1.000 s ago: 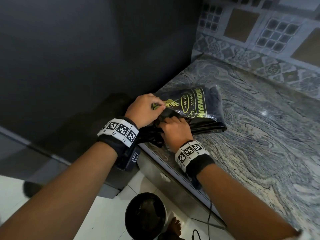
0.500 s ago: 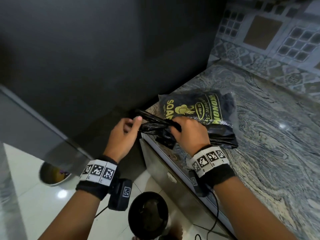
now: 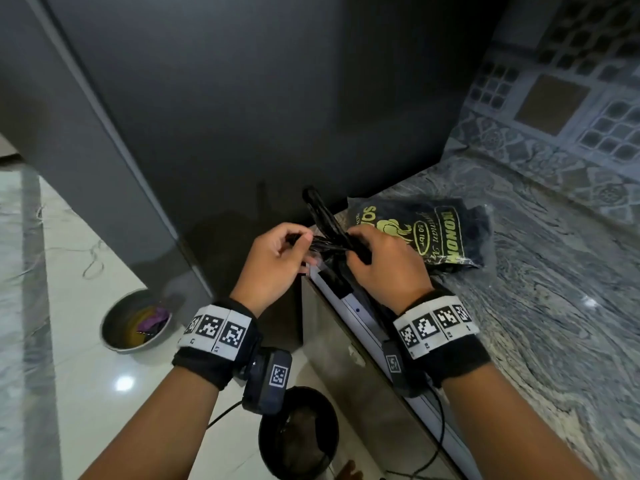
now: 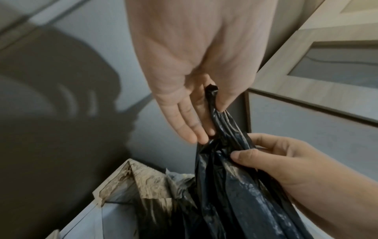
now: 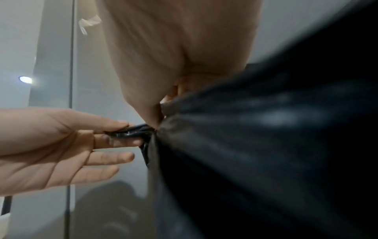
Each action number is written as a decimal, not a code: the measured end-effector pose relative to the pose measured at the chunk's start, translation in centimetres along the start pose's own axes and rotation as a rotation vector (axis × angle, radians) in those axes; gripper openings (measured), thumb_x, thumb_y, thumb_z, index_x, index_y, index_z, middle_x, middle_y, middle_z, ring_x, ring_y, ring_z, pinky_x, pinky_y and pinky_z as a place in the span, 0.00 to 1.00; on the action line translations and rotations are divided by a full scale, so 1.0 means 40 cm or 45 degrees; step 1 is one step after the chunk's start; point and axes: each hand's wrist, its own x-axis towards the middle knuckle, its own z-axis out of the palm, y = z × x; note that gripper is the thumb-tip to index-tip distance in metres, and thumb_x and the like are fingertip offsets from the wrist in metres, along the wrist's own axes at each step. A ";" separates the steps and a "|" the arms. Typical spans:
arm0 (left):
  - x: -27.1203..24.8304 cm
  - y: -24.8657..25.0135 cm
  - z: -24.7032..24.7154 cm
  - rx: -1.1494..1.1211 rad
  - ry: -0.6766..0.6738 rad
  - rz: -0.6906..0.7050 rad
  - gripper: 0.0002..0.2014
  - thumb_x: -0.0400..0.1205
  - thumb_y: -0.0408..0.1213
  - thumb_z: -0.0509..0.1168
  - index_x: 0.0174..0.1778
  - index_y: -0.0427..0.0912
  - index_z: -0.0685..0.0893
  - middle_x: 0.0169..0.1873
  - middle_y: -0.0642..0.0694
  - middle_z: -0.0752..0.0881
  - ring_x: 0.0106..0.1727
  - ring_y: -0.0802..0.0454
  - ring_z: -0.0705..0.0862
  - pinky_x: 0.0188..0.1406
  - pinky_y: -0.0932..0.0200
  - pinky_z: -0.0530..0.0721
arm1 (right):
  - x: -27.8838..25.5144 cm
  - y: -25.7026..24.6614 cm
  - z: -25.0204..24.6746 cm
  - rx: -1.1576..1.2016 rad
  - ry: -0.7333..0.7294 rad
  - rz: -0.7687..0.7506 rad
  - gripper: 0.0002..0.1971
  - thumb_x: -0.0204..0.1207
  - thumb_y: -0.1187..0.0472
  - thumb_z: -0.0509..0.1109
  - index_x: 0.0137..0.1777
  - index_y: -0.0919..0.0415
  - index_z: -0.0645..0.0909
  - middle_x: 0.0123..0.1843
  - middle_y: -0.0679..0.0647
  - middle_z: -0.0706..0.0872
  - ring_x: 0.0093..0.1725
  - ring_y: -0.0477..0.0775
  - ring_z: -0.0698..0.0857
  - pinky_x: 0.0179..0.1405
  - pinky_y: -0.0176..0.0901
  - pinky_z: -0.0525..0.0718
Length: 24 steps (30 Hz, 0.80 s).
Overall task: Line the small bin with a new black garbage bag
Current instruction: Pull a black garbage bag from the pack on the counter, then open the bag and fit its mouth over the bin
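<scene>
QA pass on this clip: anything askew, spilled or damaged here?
Nothing spilled or damaged that I can see. The left hand and right hand both pinch a still-bunched black garbage bag at the counter's edge. The pack of bags lies crumpled on the counter, and the small bin on the floor looks unlined.
</scene>
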 end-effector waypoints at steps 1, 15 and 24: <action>-0.012 0.012 -0.009 -0.002 0.000 0.033 0.05 0.82 0.34 0.63 0.48 0.44 0.84 0.39 0.45 0.88 0.36 0.56 0.90 0.36 0.62 0.89 | -0.006 -0.015 -0.007 0.032 0.004 -0.012 0.16 0.75 0.54 0.67 0.63 0.43 0.77 0.51 0.47 0.91 0.50 0.53 0.88 0.45 0.45 0.84; -0.328 0.114 -0.196 0.056 0.055 0.310 0.06 0.82 0.32 0.64 0.52 0.42 0.84 0.48 0.39 0.87 0.50 0.43 0.88 0.47 0.50 0.91 | -0.193 -0.266 0.018 0.697 0.036 -0.246 0.10 0.77 0.45 0.67 0.55 0.44 0.81 0.45 0.47 0.90 0.47 0.45 0.88 0.51 0.55 0.87; -0.469 0.012 -0.328 0.269 0.250 0.132 0.05 0.81 0.33 0.64 0.50 0.46 0.82 0.35 0.42 0.86 0.27 0.58 0.85 0.30 0.68 0.79 | -0.278 -0.224 0.128 0.437 0.090 0.001 0.11 0.74 0.48 0.70 0.50 0.53 0.85 0.28 0.45 0.80 0.34 0.50 0.82 0.39 0.50 0.84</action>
